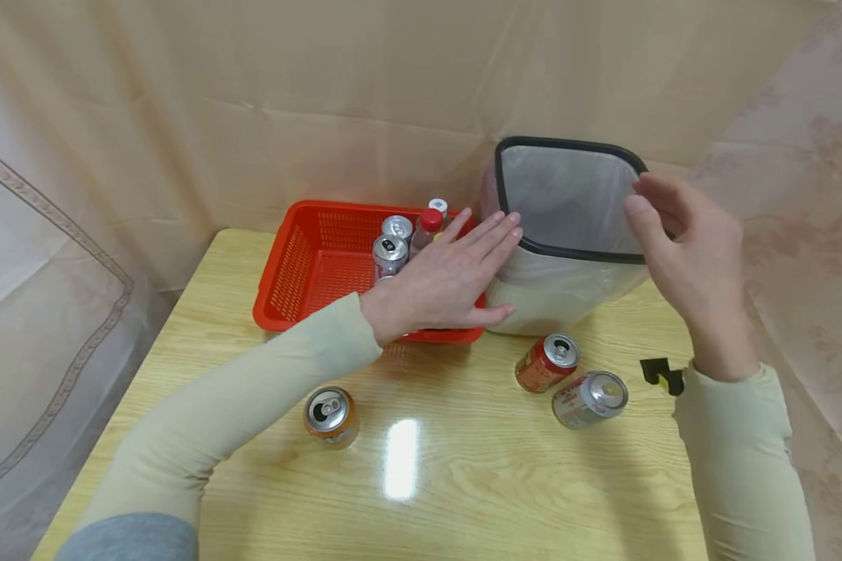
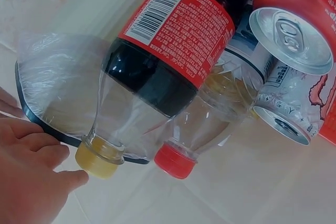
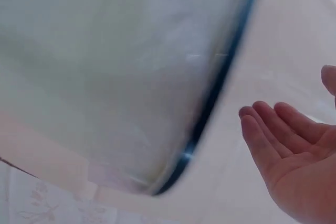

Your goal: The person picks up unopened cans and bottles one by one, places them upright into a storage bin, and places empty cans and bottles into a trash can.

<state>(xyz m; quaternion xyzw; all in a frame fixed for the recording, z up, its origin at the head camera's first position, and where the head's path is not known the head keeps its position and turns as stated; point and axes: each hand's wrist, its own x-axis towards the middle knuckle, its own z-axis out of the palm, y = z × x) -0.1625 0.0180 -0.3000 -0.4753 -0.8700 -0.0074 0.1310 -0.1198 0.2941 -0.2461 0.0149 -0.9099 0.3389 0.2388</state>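
Note:
My left hand point(image 1: 449, 276) stretches over the right end of a red plastic basket point(image 1: 274, 288), its straight fingertips right at the black rim of a lined bin point(image 1: 582, 253). Close by this hand in the left wrist view are a cola bottle point(image 2: 178, 35) with a yellow cap and a clear bottle with a red cap point(image 2: 176, 160). At the bin's right side is my right hand point(image 1: 702, 241), fingers loosely bent and nothing between them. In the right wrist view, that hand point(image 3: 299, 156) shows apart from the bin's rim point(image 3: 210, 98).
An orange can point(image 1: 333, 417) stands at the front left of the wooden table point(image 1: 477, 491). A red can point(image 1: 543, 366) and a silver-white can point(image 1: 589, 401) stand before the bin. Silver-topped cans point(image 1: 390, 253) stand in the basket. Cloth point(image 1: 337, 109) hangs behind.

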